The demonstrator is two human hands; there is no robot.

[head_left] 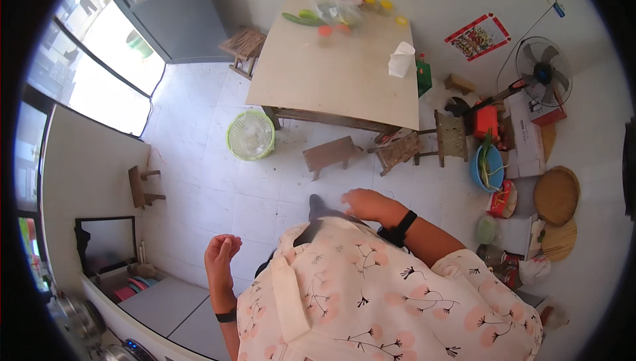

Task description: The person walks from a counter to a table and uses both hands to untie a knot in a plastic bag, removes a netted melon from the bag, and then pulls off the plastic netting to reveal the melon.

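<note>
My left hand point(224, 248) is raised on the left over the pale tiled floor, its fingers loosely curled in and nothing visible in them. My right hand point(364, 203) hovers in front of my body, near the dark shoe point(315, 201) on my foot. Its fingers are slightly apart, a little blurred, and hold nothing I can see. Neither hand touches an object. Closest ahead of the right hand is a small wooden stool point(330, 154). Beyond it stands a wooden table point(331, 76) with cucumbers point(301, 19), a clear plastic bag point(339, 11) and white paper point(401, 60).
A green basket point(250, 136) with a clear liner stands left of the table. More stools point(397, 151) are on its right. Along the right wall are a blue basin point(487, 167) with green onions, a fan point(543, 71) and round woven trays point(556, 195). A counter point(152, 308) runs at lower left.
</note>
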